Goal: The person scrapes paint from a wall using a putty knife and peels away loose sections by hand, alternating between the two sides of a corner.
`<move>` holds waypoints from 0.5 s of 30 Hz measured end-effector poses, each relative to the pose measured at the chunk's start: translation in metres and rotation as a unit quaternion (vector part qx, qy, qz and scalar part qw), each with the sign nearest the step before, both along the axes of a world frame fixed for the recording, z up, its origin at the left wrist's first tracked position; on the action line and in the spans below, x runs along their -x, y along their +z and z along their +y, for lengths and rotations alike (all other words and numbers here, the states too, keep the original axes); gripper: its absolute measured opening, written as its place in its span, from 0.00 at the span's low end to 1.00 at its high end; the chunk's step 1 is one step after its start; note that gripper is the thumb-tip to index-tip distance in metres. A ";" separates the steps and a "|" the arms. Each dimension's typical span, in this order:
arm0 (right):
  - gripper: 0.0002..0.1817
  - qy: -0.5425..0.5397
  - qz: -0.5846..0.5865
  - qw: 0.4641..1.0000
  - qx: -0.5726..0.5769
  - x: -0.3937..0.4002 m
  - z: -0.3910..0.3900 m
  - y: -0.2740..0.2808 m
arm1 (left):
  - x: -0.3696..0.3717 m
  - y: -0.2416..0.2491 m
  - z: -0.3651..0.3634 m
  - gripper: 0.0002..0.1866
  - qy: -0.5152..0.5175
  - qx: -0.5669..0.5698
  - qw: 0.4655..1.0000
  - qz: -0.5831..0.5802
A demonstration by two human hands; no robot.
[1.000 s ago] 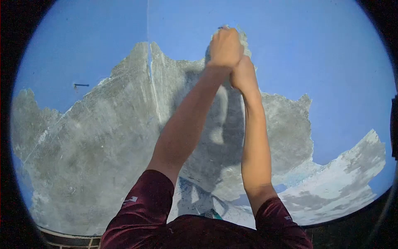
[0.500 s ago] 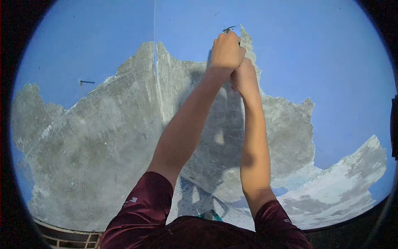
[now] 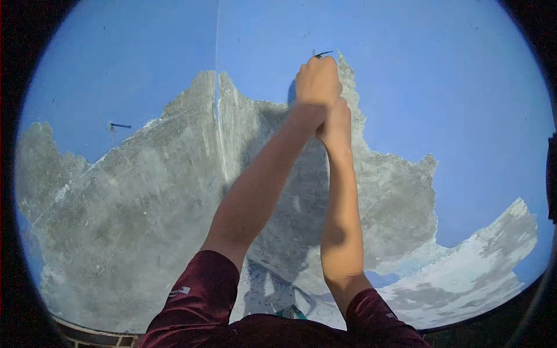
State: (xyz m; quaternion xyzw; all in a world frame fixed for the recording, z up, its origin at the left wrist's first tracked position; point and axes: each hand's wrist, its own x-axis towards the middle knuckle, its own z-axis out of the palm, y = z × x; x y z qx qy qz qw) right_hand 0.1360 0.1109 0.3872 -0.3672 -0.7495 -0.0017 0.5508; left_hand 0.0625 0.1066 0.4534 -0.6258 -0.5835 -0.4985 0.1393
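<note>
My left hand (image 3: 318, 81) is closed in a fist against the wall, at the upper edge of a bare grey patch (image 3: 168, 191). Past its knuckles pokes a thin dark tool (image 3: 323, 54), its tip beside blue paint (image 3: 406, 64); the rest is hidden in the fist. Just below, my right hand (image 3: 336, 123) is closed too, pressed up under the left hand and partly covered by it. Its fingers are mostly out of sight. A narrow tongue of bare grey rises right beside the left fist.
A nail-like dark piece (image 3: 120, 126) sticks out of the blue paint at left, casting a shadow. A vertical seam (image 3: 220, 127) runs down the wall. Whitish, patchy surface (image 3: 458, 290) lies at lower right. Along the bottom left shows a brown grid-like edge (image 3: 96, 336).
The view has shifted upward, so wall and hands sit lower in the picture. My right forearm has swung left, closer to the left one. Both hands stay closed together at the same spot.
</note>
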 end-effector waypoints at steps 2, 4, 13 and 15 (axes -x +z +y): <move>0.07 -0.022 -0.027 0.998 -0.046 0.006 -0.001 -0.002 | 0.012 0.003 0.002 0.14 -0.029 0.000 1.000 0.007; 0.09 0.025 0.021 0.999 -0.013 0.012 0.003 -0.005 | 0.015 -0.002 0.004 0.13 -0.039 -0.047 0.998 0.016; 0.11 0.120 0.091 0.987 0.053 0.021 0.005 0.011 | 0.028 0.019 0.000 0.14 -0.068 -0.031 0.997 0.032; 0.11 0.128 0.118 0.984 0.050 0.020 0.003 0.012 | 0.027 0.017 0.008 0.15 -0.068 0.002 0.997 0.036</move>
